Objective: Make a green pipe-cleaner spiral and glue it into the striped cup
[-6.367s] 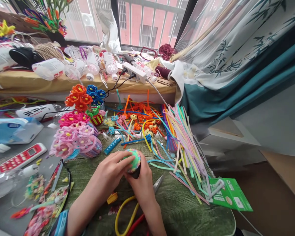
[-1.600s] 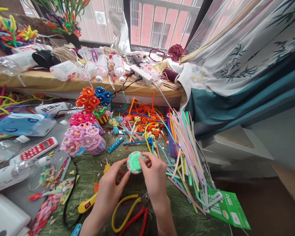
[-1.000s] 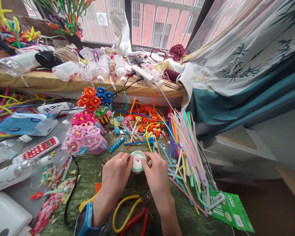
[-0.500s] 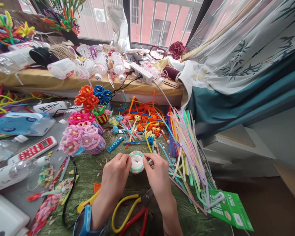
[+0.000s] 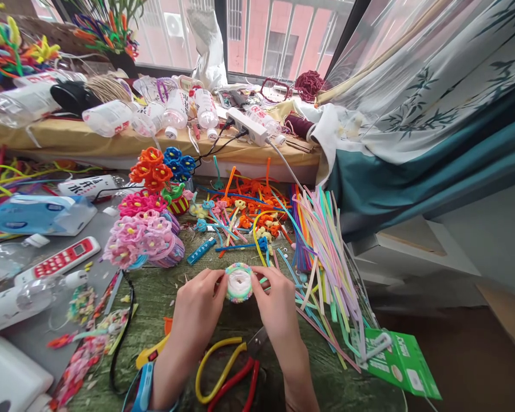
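Observation:
A small round ring of pastel pipe cleaner point(image 5: 239, 297) with a white centre is held over the green tabletop. My left hand point(image 5: 199, 306) pinches its left edge between thumb and fingers. On the right edge, my right hand point(image 5: 274, 300) has the same kind of pinch. Scissors with red and yellow handles point(image 5: 232, 372) lie below the ring, between my forearms. A blue lighter point(image 5: 201, 252) rests beyond my left hand. An orange and yellow tool point(image 5: 152, 351) is partly hidden by my left forearm.
Pipe-cleaner flowers point(image 5: 143, 232) stand at the left, near a red and white remote point(image 5: 58, 260) and plastic bottles. To the right are a bundle of pastel pipe cleaners point(image 5: 326, 246) and a green package point(image 5: 405, 363). Orange pieces point(image 5: 244, 191) lie ahead, below a cluttered sill.
My left wrist and forearm have shifted slightly left. Both hands keep their pinch on the ring, which has barely moved.

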The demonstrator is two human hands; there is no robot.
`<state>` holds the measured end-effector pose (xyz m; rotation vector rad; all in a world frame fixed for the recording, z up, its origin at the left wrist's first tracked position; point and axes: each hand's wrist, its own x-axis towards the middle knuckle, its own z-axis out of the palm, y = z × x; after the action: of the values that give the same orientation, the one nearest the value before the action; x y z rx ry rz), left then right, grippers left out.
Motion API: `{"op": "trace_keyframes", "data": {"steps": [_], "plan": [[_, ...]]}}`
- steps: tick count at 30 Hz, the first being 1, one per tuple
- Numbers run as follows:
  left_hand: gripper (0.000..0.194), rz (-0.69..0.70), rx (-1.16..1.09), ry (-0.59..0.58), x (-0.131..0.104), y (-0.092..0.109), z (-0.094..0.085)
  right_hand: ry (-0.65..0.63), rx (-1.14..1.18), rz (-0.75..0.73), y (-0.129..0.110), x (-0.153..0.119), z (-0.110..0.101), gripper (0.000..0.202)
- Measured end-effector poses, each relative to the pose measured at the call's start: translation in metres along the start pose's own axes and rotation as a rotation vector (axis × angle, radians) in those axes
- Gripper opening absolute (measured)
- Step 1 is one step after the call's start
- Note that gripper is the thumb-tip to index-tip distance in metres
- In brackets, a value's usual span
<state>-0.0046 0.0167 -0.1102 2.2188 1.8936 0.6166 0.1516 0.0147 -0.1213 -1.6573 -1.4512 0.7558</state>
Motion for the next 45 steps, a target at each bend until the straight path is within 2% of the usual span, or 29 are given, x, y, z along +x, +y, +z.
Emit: {"op": "trace_keyframes", "data": {"steps": [5, 9, 12, 16, 19, 23, 31, 38, 43, 45], "plan": [[0.031, 0.016, -0.006, 0.017, 0.003, 0.001, 0.002, 0.014, -0.021, 0.006, 0.002, 0.002, 0.005, 0.020], [0.035, 0.042, -0.045, 0.056, -0.001, -0.006, -0.004, 0.007, 0.012, 0.007, 0.007, -0.004, -0.003, 0.022], [0.040, 0.037, -0.053, 0.105, -0.016, -0.021, -0.014, 0.028, 0.004, 0.013, 0.020, -0.019, -0.017, 0.024], [0.043, -0.004, 0.023, 0.147, -0.047, -0.044, -0.026, 0.002, -0.114, 0.020, 0.041, -0.042, -0.030, 0.020], [0.041, -0.061, 0.089, 0.081, -0.067, -0.057, -0.029, 0.035, -0.281, -0.022, 0.047, -0.048, -0.025, 0.019], [0.041, -0.133, 0.104, -0.035, -0.083, -0.066, -0.029, 0.048, -0.484, -0.087, 0.043, -0.042, -0.010, 0.023], [0.043, -0.137, 0.233, -0.256, -0.101, -0.072, -0.023, 0.081, -0.565, -0.110, 0.042, -0.033, 0.009, 0.019], [0.039, -0.076, 0.281, -0.226, -0.103, -0.069, -0.020, 0.122, -0.498, -0.130, 0.040, -0.025, 0.006, 0.007], [0.036, -0.117, 0.262, -0.221, -0.107, -0.066, -0.022, 0.113, -0.362, -0.138, 0.023, -0.034, -0.015, 0.018], [0.033, -0.171, 0.181, -0.158, -0.110, -0.067, -0.021, 0.131, -0.309, -0.123, 0.016, -0.040, -0.025, 0.018]]}}
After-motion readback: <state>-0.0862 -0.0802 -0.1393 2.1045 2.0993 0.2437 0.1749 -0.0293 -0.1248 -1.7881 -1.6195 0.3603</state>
